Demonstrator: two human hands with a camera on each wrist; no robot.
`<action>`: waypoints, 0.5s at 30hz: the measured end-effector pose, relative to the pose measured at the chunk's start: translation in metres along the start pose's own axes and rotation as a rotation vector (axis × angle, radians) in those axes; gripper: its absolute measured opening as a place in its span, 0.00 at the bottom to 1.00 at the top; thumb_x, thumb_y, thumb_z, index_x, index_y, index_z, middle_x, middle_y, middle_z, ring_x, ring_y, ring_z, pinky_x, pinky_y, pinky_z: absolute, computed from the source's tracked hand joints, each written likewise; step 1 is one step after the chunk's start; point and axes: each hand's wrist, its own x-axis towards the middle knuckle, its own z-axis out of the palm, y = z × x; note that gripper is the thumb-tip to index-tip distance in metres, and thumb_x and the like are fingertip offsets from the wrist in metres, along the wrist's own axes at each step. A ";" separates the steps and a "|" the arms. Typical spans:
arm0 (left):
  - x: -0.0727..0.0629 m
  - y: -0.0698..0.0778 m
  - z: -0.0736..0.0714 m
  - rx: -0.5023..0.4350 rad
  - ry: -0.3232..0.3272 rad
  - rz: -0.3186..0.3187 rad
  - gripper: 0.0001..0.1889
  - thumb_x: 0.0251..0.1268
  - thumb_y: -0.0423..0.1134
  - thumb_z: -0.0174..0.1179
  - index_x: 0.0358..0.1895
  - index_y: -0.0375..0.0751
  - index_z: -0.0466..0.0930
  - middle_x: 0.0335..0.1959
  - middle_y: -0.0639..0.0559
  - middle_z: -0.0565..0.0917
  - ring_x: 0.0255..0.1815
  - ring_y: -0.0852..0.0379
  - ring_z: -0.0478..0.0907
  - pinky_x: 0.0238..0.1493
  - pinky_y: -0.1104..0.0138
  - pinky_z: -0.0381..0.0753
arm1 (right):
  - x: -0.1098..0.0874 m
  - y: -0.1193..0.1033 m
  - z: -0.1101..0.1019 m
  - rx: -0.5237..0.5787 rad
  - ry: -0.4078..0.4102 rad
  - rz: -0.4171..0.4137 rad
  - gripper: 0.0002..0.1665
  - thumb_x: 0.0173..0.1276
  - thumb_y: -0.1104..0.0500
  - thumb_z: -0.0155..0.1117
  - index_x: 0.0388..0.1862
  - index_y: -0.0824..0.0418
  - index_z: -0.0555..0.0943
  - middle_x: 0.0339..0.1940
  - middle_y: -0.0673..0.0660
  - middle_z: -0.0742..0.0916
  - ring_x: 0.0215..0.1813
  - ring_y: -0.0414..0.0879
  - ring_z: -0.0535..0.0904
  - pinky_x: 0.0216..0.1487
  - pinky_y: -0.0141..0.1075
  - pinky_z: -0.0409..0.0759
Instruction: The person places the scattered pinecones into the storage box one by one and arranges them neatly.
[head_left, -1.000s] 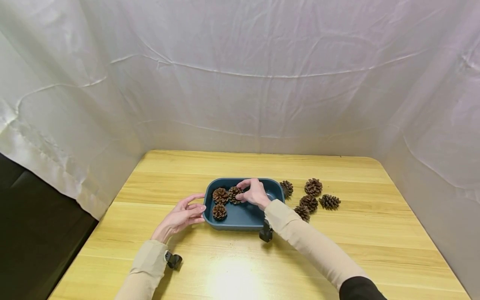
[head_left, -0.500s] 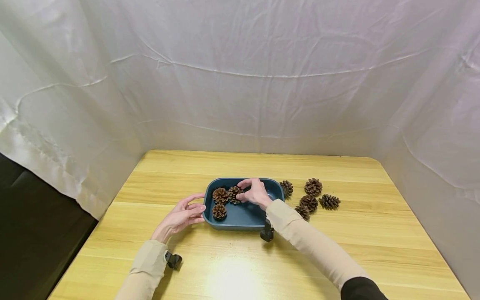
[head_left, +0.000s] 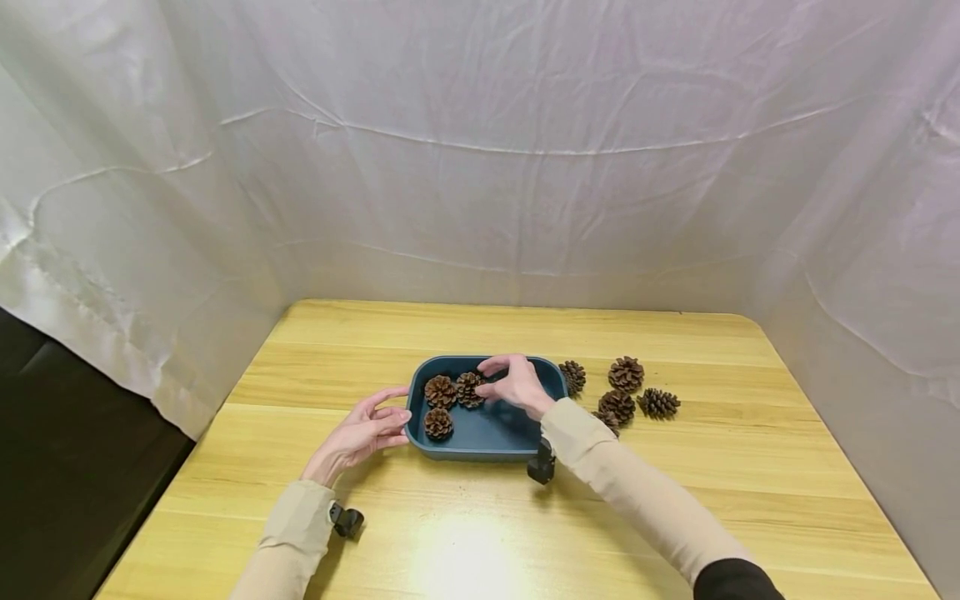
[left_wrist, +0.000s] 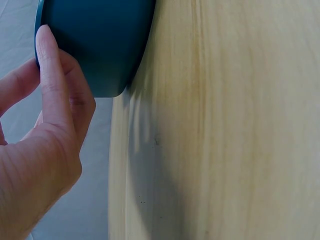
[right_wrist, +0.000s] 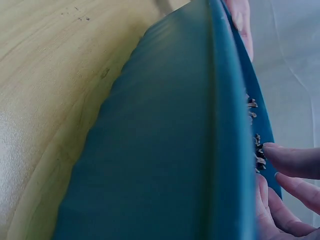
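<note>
Both arms reach in from the near edge of the desk [head_left: 765, 467], sleeves pushed toward the camera in the head view. The left hand [head_left: 366, 427] comes up from the lower left with its palm turned toward the blue tray [head_left: 483, 432], fingers fanned and relaxed; thumb and fingertips rest against the outside of the tray's left end, near the rim, without wrapping round it. The right forearm slants in from the lower right, its wrist over the tray's right side, so that the right hand [head_left: 516, 387] hangs inside, pointing left. Its index finger and thumb are parted and lie at the right side of a pine cone [head_left: 468, 389]; the grip looks released, though whether a fingertip touches the scales cannot be told. That cone sits on the tray floor near the far wall, just beside a second cone [head_left: 439, 392]; a third cone [head_left: 438, 423] lies nearer the person, in the left part. Five more cones [head_left: 617, 407] lie on the desk to the right of the tray, one partly covered by the right sleeve [head_left: 637, 492].
</note>
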 end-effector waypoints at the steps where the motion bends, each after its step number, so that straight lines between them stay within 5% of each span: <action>1: 0.000 0.000 0.000 -0.001 0.000 0.000 0.33 0.75 0.27 0.54 0.77 0.31 0.50 0.41 0.55 0.82 0.35 0.63 0.83 0.43 0.69 0.90 | -0.001 0.000 -0.001 0.003 -0.004 -0.001 0.22 0.61 0.68 0.73 0.56 0.63 0.84 0.55 0.66 0.85 0.41 0.65 0.88 0.49 0.51 0.89; 15: 0.000 0.000 0.000 0.001 -0.002 0.002 0.34 0.75 0.28 0.54 0.78 0.31 0.49 0.40 0.55 0.82 0.35 0.63 0.83 0.43 0.69 0.90 | -0.013 -0.001 -0.021 0.122 -0.064 -0.034 0.26 0.63 0.71 0.70 0.61 0.71 0.79 0.61 0.73 0.80 0.49 0.69 0.85 0.57 0.59 0.85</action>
